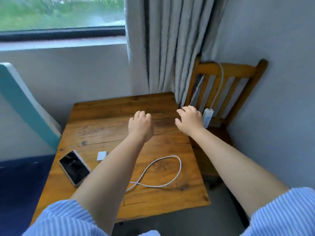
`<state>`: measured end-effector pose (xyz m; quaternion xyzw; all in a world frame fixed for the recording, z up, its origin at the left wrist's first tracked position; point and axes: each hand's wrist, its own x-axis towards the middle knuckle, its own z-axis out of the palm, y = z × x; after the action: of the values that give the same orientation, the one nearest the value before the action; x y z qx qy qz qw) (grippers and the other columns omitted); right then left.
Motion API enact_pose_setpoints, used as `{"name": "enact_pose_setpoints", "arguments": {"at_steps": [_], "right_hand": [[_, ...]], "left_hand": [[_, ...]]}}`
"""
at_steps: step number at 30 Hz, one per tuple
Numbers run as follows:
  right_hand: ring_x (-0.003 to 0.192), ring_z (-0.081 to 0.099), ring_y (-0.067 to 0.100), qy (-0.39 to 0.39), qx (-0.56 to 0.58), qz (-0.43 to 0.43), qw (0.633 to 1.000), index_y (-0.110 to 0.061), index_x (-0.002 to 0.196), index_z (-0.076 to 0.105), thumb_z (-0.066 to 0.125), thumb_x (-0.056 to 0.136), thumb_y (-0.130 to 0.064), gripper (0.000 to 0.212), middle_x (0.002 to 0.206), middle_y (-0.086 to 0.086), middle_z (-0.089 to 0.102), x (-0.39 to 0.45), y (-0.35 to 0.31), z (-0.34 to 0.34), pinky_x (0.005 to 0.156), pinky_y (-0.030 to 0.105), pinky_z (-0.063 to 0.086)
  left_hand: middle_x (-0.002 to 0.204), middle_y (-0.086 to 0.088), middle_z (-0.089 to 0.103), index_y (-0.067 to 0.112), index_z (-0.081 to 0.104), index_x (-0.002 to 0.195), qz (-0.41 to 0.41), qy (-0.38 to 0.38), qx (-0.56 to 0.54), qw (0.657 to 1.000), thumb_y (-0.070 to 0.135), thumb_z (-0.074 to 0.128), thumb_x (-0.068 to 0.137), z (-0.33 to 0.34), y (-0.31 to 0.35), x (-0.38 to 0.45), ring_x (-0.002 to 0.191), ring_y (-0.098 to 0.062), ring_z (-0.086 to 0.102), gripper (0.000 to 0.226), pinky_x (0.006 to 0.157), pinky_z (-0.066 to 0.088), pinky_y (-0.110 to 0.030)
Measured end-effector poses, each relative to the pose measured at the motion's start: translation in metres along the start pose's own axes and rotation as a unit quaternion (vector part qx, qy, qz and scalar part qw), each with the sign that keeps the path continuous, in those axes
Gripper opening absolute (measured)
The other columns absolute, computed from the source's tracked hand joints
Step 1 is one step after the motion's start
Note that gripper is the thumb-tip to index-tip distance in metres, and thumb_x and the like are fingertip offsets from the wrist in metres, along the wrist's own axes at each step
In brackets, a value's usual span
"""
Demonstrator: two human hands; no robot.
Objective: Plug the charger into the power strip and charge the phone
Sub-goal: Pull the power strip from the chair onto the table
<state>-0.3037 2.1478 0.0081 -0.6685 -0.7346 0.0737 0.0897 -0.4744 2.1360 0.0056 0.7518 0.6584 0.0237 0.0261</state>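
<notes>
A white power strip lies on a wooden chair to the right of the table, its cord running up over the chair back. My right hand hovers just left of the strip, fingers spread, holding nothing. Over the far half of the table my left hand hangs with loosely curled fingers, also empty. Near the front left of the wooden table rests a dark-screened phone. A small white charger plug sits beside it. A white cable lies looped on the table's front right.
A grey curtain hangs behind the table's far right corner. A window runs along the back wall. A teal and white panel leans at the left, above a dark blue surface. Grey floor shows below the table.
</notes>
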Motion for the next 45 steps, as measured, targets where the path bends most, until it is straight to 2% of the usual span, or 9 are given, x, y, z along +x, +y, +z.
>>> {"name": "enact_pose_setpoints", "arguments": {"at_steps": [8,15,22,28,31,36,38,42,45], "right_hand": [[0.132,0.030,0.029,0.043,-0.012,0.053,0.998,-0.010,0.129,0.043,0.042,0.092,-0.025,0.040,0.139,0.012,0.044,0.041,0.116,-0.065,0.106,0.048,0.031],[0.128,0.036,0.031,0.094,-0.007,0.098,0.991,-0.007,0.126,0.047,0.047,0.089,-0.020,0.039,0.134,0.014,0.050,0.080,0.195,-0.099,0.106,0.045,0.035],[0.124,0.041,0.031,0.099,-0.009,0.061,0.993,-0.006,0.124,0.049,0.049,0.088,-0.015,0.038,0.131,0.016,0.052,0.157,0.275,-0.117,0.101,0.042,0.039],[0.127,0.038,0.029,0.036,-0.013,-0.021,0.999,-0.009,0.130,0.043,0.047,0.088,-0.007,0.043,0.136,0.014,0.047,0.261,0.338,-0.106,0.106,0.038,0.032],[0.121,0.045,0.029,0.042,0.002,-0.053,0.998,-0.010,0.126,0.048,0.043,0.092,-0.014,0.035,0.130,0.014,0.054,0.289,0.354,-0.090,0.102,0.040,0.037],[0.096,0.062,0.034,0.071,-0.001,-0.096,0.993,-0.012,0.117,0.056,0.039,0.094,-0.020,0.030,0.109,0.014,0.068,0.302,0.370,-0.064,0.079,0.040,0.047],[0.084,0.064,0.036,0.104,-0.009,-0.121,0.987,-0.008,0.110,0.060,0.045,0.091,-0.016,0.025,0.097,0.017,0.071,0.300,0.372,-0.063,0.070,0.041,0.050],[0.064,0.066,0.037,0.150,-0.003,-0.140,0.979,-0.001,0.096,0.066,0.058,0.082,-0.007,0.017,0.076,0.022,0.072,0.297,0.371,-0.065,0.058,0.039,0.052],[0.062,0.066,0.035,0.169,-0.007,-0.136,0.976,0.000,0.093,0.068,0.056,0.081,-0.007,0.017,0.072,0.021,0.071,0.295,0.366,-0.064,0.058,0.037,0.053]], "left_hand": [[0.128,-0.014,0.049,0.006,0.046,0.119,0.039,0.048,-0.016,0.998,0.021,0.044,0.090,-0.044,0.099,0.088,0.125,-0.031,0.038,0.033,0.097,0.039,-0.041],[0.136,-0.013,0.045,0.009,0.042,0.126,0.065,0.000,-0.049,0.997,0.021,0.044,0.091,-0.038,0.156,0.153,0.130,-0.030,0.034,0.038,0.102,0.037,-0.041],[0.131,-0.011,0.048,0.011,0.041,0.127,0.042,-0.052,-0.074,0.995,0.042,0.041,0.091,-0.029,0.216,0.231,0.123,-0.030,0.042,0.047,0.093,0.045,-0.042],[0.130,-0.012,0.050,0.013,0.034,0.134,-0.020,-0.131,-0.173,0.976,0.037,0.045,0.091,0.010,0.269,0.321,0.113,-0.030,0.052,0.051,0.085,0.048,-0.037],[0.113,-0.015,0.062,0.009,0.043,0.125,-0.041,-0.149,-0.242,0.958,0.029,0.044,0.092,0.029,0.289,0.345,0.098,-0.030,0.061,0.038,0.070,0.048,-0.033],[0.128,-0.022,0.052,-0.002,0.045,0.123,-0.131,-0.165,-0.473,0.856,0.013,0.047,0.093,0.049,0.321,0.359,0.117,-0.032,0.050,0.035,0.094,0.043,-0.033],[0.122,-0.024,0.054,-0.004,0.046,0.120,-0.153,-0.157,-0.519,0.826,0.014,0.045,0.094,0.049,0.328,0.360,0.114,-0.034,0.051,0.032,0.093,0.043,-0.038],[0.086,-0.016,0.052,0.005,0.050,0.087,-0.131,-0.125,-0.496,0.850,0.023,0.035,0.097,0.053,0.316,0.353,0.073,-0.018,0.047,0.026,0.065,0.037,-0.029],[0.067,-0.001,0.048,0.020,0.041,0.067,-0.120,-0.051,-0.482,0.866,0.021,0.032,0.098,0.055,0.295,0.336,0.060,-0.012,0.045,0.032,0.056,0.036,-0.020]]}}
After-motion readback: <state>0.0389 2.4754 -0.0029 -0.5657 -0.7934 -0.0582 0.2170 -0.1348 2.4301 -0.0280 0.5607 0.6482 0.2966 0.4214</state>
